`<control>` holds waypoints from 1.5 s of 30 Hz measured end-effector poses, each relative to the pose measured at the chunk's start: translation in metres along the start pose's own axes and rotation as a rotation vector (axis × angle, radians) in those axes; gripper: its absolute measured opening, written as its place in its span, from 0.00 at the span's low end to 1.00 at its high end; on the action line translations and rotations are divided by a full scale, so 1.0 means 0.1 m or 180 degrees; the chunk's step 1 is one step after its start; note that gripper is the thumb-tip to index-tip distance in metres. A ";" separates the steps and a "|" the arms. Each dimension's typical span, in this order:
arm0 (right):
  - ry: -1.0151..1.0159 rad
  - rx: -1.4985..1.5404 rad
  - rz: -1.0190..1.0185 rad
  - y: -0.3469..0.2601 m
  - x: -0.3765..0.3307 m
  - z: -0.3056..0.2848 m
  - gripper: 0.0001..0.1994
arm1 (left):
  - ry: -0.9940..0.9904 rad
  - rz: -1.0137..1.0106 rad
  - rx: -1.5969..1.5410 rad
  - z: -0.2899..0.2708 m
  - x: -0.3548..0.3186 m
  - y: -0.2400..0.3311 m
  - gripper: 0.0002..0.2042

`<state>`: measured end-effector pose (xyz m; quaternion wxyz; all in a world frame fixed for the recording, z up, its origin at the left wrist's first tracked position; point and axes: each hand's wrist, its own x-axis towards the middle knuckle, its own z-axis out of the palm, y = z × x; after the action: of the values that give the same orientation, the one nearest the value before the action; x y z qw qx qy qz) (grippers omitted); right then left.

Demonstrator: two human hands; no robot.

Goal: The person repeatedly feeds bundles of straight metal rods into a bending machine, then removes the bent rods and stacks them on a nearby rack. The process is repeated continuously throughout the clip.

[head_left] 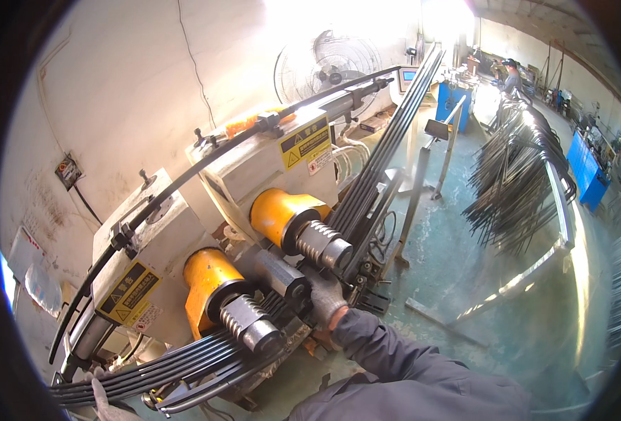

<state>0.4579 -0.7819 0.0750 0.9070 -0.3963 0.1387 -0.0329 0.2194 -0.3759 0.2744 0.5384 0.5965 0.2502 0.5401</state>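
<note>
A bundle of long black rods (184, 363) runs through a bending machine, bowed on the left and straight toward the far right. At the lower left, my gloved left hand (105, 401) holds the bundle near its curved end, one digit laid over it; the picture's edge cuts off the rest. My gloved right hand (326, 298) is closed at the rods beside the grey middle roller (281, 281), its fingertips hidden. On either side of this roller, ridged steel rollers (252, 323) stick out from orange housings (212, 277).
A curved black bar (184, 175) crosses above the pale machine body (261, 158). Behind stands a large fan (328, 70) by the wall. To the right, a rack holds bent rods (514, 175). Farther off are blue cabinets (454, 105) and another person (511, 77).
</note>
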 end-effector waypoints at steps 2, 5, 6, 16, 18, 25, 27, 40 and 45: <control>-0.0119 0.0140 0.0081 -0.04 0.06 0.01 0.22 | -0.0016 0.0245 -0.0037 0.23 -0.04 0.16 0.18; -0.0246 -0.0071 -0.0021 -0.13 0.08 0.02 0.20 | -0.0671 0.1800 0.1537 0.50 -0.06 0.32 0.19; -0.0300 -0.0137 -0.0070 -0.16 0.08 0.01 0.20 | -0.0765 0.0892 0.0420 0.60 -0.05 0.34 0.20; -0.0638 -0.0716 -0.0374 -0.10 0.26 -0.16 0.17 | -0.1477 0.0952 -0.0162 1.67 -0.18 0.82 0.17; -0.0643 -0.0784 -0.0211 -0.05 0.31 -0.20 0.18 | -0.1770 0.1002 -0.0018 1.87 -0.33 1.01 0.16; -0.0675 -0.0992 -0.0033 -0.07 0.30 -0.25 0.21 | -0.2526 0.0780 0.0164 2.37 -0.63 1.33 0.17; -0.0646 -0.1139 -0.0287 -0.11 0.27 -0.24 0.22 | -0.2513 0.0696 -0.0226 2.40 -0.65 1.34 0.18; -0.0483 -0.1297 -0.0699 -0.02 0.29 -0.17 0.14 | -0.2697 0.0902 0.0008 2.34 -0.57 1.28 0.14; -0.0498 -0.1957 -0.1137 -0.10 0.28 -0.14 0.19 | -0.2630 0.1045 0.0162 2.31 -0.55 1.28 0.16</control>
<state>0.4811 -0.8033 0.0672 0.7332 -0.6699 0.0009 -0.1171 0.3777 -0.5480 0.4085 0.4855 0.8071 -0.0707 0.3284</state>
